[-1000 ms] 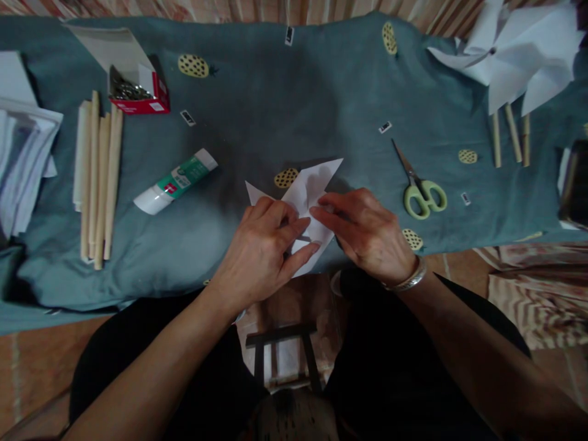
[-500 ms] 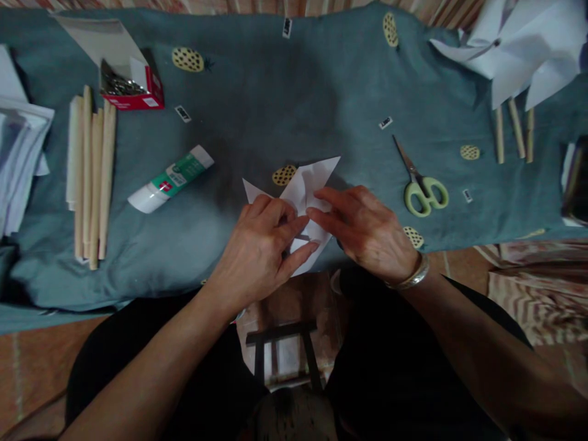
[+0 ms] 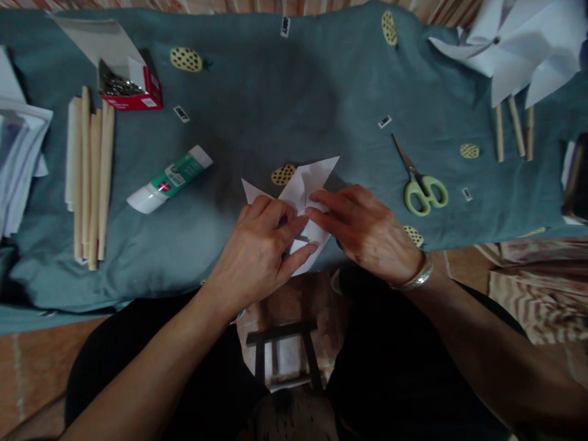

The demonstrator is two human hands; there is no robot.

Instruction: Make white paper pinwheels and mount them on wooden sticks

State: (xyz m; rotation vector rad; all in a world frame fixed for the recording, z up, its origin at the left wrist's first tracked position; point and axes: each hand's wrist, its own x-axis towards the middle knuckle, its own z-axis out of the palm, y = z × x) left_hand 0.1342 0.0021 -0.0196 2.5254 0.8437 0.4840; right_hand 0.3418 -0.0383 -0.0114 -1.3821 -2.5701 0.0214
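A white paper pinwheel (image 3: 313,176), its pointed blades partly folded inward, lies at the table's near edge. My left hand (image 3: 264,239) grips it from the left, thumb and fingers pressed on the folds near its middle. From the right, my right hand (image 3: 367,229) pinches the same paper, its fingertips close to the centre and almost meeting the left ones. The thumb of the right hand is hidden. Both hands cover much of the pinwheel, so its centre shows only in part.
Green-handled scissors (image 3: 425,195) lie to the right, a glue stick (image 3: 169,179) to the left. Further left are wooden sticks (image 3: 94,184), a red box (image 3: 133,98) of metal fasteners and stacked paper (image 3: 22,159). Assembled pinwheels (image 3: 533,55) on sticks rest at upper right. A dark object (image 3: 576,180) sits at the right edge.
Almost nothing differs. My right hand has shifted very slightly, while the fingers of both hands stay on the paper.
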